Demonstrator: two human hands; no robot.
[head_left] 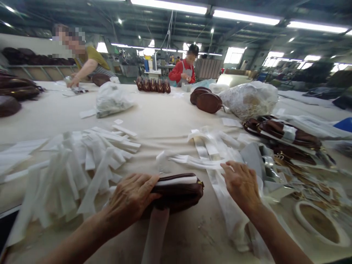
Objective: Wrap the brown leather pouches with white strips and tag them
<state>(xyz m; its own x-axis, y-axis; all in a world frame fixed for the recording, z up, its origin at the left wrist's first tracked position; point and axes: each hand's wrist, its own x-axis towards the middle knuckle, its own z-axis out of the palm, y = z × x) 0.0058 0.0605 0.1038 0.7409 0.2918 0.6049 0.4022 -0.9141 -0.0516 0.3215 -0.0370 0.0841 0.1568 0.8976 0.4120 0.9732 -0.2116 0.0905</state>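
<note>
My left hand (pixel 131 198) rests on a dark brown pouch (pixel 178 190) at the near middle of the table, fingers curled over its left end. A white paper strip lies along the pouch's top by its zip. My right hand (pixel 242 185) lies to the right on a spread of white paper strips (pixel 209 161), fingers bent down onto them; what it grips, if anything, is hidden. A long white strip (pixel 155 234) runs from under the pouch toward me.
A big heap of white strips (pixel 82 165) lies left. Brown bags (pixel 283 134) and clear wrappers sit right, a tape roll (pixel 319 223) near right, plastic bags (pixel 249 97) further back. Two people work at the table's far side, one beside a row of brown pouches (pixel 153 85).
</note>
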